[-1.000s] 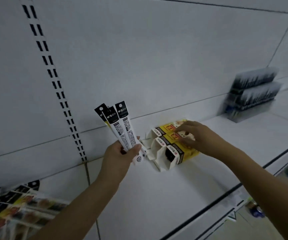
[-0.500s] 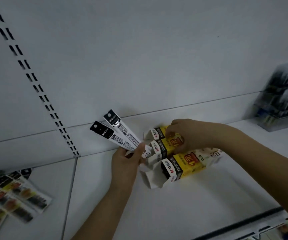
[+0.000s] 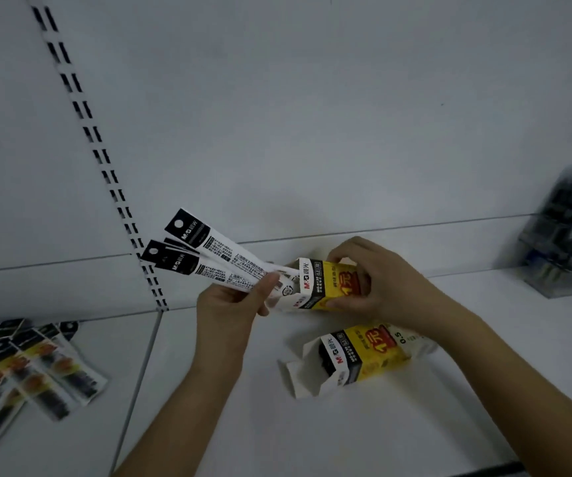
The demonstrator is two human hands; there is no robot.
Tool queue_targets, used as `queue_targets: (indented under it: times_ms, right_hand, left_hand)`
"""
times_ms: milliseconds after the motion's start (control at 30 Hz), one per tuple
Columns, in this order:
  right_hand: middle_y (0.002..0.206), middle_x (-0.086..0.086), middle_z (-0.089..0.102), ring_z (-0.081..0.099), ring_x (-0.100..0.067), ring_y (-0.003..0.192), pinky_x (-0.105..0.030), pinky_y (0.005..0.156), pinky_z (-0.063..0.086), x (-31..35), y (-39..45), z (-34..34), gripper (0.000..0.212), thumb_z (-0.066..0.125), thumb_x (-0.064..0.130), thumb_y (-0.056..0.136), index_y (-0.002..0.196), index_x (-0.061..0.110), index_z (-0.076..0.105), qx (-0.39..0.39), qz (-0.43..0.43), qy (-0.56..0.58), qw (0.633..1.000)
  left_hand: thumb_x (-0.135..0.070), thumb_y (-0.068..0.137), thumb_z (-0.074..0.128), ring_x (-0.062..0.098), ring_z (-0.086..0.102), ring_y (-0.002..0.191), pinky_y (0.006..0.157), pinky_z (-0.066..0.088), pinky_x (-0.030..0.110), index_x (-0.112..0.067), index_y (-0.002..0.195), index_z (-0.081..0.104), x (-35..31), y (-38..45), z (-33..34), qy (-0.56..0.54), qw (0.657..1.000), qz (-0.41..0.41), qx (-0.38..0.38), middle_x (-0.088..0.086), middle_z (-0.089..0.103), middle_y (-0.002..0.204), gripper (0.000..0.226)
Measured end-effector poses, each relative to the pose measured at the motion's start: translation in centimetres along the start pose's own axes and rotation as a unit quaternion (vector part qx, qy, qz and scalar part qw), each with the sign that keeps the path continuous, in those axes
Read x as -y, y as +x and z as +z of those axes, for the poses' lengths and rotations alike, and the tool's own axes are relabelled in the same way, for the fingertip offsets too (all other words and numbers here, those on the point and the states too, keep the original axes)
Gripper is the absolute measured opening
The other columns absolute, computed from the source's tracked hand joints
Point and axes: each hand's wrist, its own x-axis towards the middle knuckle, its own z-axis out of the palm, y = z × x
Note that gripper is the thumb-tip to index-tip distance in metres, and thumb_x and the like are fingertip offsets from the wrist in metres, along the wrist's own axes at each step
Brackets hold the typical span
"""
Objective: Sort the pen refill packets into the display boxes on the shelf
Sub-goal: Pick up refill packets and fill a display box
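My left hand (image 3: 229, 308) pinches a small fan of white pen refill packets (image 3: 209, 256) with black tops, their lower ends pointing into the open end of a yellow and white display box (image 3: 326, 287). My right hand (image 3: 377, 284) grips that box and holds it lifted off the white shelf (image 3: 346, 425). A second yellow display box (image 3: 353, 359) lies on its side on the shelf just below, its flap open and dark refills visible inside.
Several loose refill packets (image 3: 30, 366) lie spread on the shelf at the far left. A clear stand of dark pens (image 3: 570, 232) sits at the right, blurred. A slotted upright rail (image 3: 102, 156) runs down the back wall.
My right hand has lifted one yellow box off the shelf, away from the other. The left hand has tilted the packets and brought their ends to the box mouth.
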Motion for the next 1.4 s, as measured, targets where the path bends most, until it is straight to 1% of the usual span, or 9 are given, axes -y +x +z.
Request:
queue_targets:
  times_ms: [133,267,400,633,833,1000,1100,1267,1400]
  right_hand:
    - [0.109,0.021,0.05,0.051,0.01,0.078,-0.012,0.058,0.034,0.4,-0.6,0.8,0.046,0.076,0.048,0.075,0.112,0.03,0.056,-0.103,-0.02,0.028,0.994]
    - [0.11,0.023,0.048,0.051,0.006,0.072,-0.006,0.058,0.037,0.7,-1.0,1.5,0.049,0.074,0.05,0.074,0.115,0.03,0.054,-0.206,-0.022,0.062,0.976]
    - [0.11,0.02,0.047,0.048,-0.004,0.064,-0.009,0.054,0.037,0.5,-1.6,2.0,0.051,0.071,0.048,0.074,0.117,0.027,0.053,-0.29,-0.026,0.076,0.954]
    - [0.12,0.011,0.05,0.042,0.013,0.076,-0.002,0.056,0.033,-0.8,-2.3,2.7,0.054,0.072,0.049,0.074,0.117,0.022,0.055,-0.303,0.008,-0.004,0.953]
    - [0.119,0.01,0.049,0.043,0.005,0.077,-0.002,0.059,0.031,-0.9,-2.2,2.9,0.052,0.073,0.047,0.075,0.116,0.019,0.057,-0.305,-0.005,-0.032,0.952]
    - [0.118,0.009,0.05,0.042,0.005,0.079,-0.003,0.057,0.032,-0.6,-2.3,2.7,0.051,0.069,0.05,0.076,0.116,0.021,0.054,-0.305,-0.018,-0.027,0.952]
    - [0.118,0.009,0.05,0.042,0.005,0.079,-0.002,0.058,0.031,-0.6,-2.3,2.7,0.052,0.069,0.05,0.076,0.117,0.021,0.054,-0.308,-0.018,-0.021,0.951]
    - [0.119,0.008,0.049,0.041,0.006,0.079,-0.001,0.056,0.033,-0.8,-2.4,2.4,0.052,0.068,0.049,0.077,0.118,0.02,0.053,-0.335,-0.01,-0.002,0.942]
    - [0.12,0.007,0.049,0.042,0.005,0.08,-0.002,0.056,0.034,-0.9,-2.5,2.1,0.051,0.067,0.049,0.079,0.119,0.02,0.053,-0.346,-0.007,0.002,0.938]
  left_hand:
    - [-0.015,0.076,0.079,-0.003,0.067,0.058,0.055,0.046,0.006,-0.009,0.079,0.075,-2.9,0.2,0.6,-0.027,0.998,0.041,-0.039,-0.011,0.073,0.064,0.007]
    - [-0.016,0.071,0.083,-0.007,0.055,0.044,0.051,0.04,0.003,-0.012,0.059,0.067,-5.0,-0.2,1.7,-0.006,0.996,0.081,-0.045,-0.017,0.061,0.047,0.021]
    - [-0.018,0.068,0.086,-0.005,0.07,0.071,0.063,0.049,0.005,-0.021,0.079,0.074,-6.3,-0.8,3.2,0.02,0.989,0.145,-0.008,-0.017,0.075,0.075,0.016]
    - [-0.031,0.064,0.085,-0.003,0.069,0.091,0.08,0.055,0.015,-0.026,0.093,0.073,-5.7,-1.1,3.4,0.124,0.971,0.189,0.077,-0.02,0.075,0.094,0.031]
    - [-0.038,0.078,0.075,-0.006,0.06,0.055,0.057,0.046,0.007,-0.034,0.093,0.074,-6.2,-1.2,2.7,0.216,0.955,0.109,0.169,-0.019,0.075,0.08,0.015]
    - [-0.049,0.086,0.059,0.001,0.053,0.044,0.055,0.044,0.007,-0.042,0.047,0.064,-7.1,-1.3,2.4,0.273,0.94,0.073,0.193,-0.008,0.058,0.045,0.04]
    - [-0.037,0.081,0.071,-0.013,0.061,0.059,0.055,0.043,0.002,-0.038,0.087,0.072,-7.4,-1.4,2.4,0.226,0.953,0.077,0.189,-0.026,0.07,0.072,0.006]
    - [-0.042,0.073,0.074,0.001,0.053,0.039,0.045,0.044,0.012,-0.023,0.112,0.067,-8.5,-1.1,2.4,0.273,0.93,0.115,0.218,-0.021,0.071,0.071,0.044]
    - [-0.046,0.068,0.07,0.013,0.058,0.041,0.042,0.047,0.022,-0.03,0.116,0.064,-8.9,-1.3,1.2,0.209,0.951,0.163,0.159,-0.018,0.073,0.099,0.051]
